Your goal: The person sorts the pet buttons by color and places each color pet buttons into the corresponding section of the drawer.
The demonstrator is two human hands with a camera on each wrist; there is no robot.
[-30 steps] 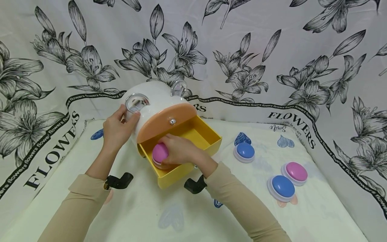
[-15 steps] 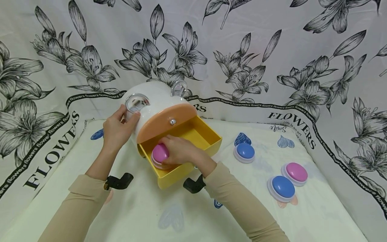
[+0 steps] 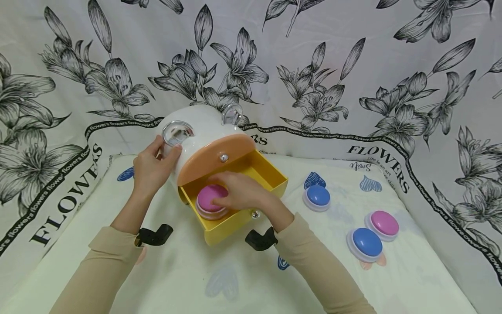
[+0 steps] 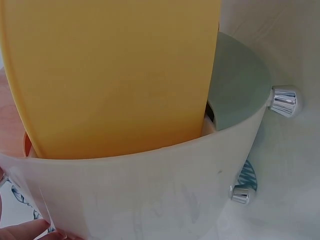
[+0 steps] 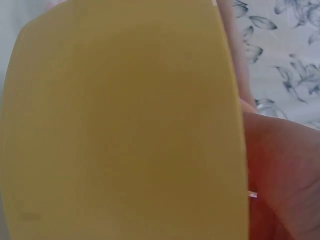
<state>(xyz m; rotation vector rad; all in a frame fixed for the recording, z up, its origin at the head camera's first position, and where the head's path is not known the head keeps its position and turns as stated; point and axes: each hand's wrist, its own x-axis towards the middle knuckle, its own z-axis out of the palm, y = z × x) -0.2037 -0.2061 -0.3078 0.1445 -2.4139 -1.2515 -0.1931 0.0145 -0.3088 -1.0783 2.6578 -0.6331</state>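
A white, rounded animal-faced drawer box (image 3: 204,124) with clear eyes and an orange lip stands in the head view, its yellow drawer (image 3: 270,174) pulled out. My left hand (image 3: 154,168) holds the box's side by one eye, thumb in front and fingers behind. Inside the drawer's left end sits a pink push button (image 3: 209,198) on a pale base. Over its right side lies my right hand (image 3: 245,190), thumb by the dome and fingers loosely extended. In the right wrist view the drawer front (image 5: 125,120) hides most of that hand.
On the right of the pale cloth lie a blue push button (image 3: 318,196), another blue one (image 3: 366,242) and a pink one (image 3: 383,223). A flower-printed curtain (image 3: 313,56) hangs behind. Silver feet (image 4: 285,101) stick out from the box in the left wrist view.
My right hand has loosened from the pink push button and shifted slightly right, showing more of its dome. The button now sits flatter in the drawer. My left hand has stayed put.
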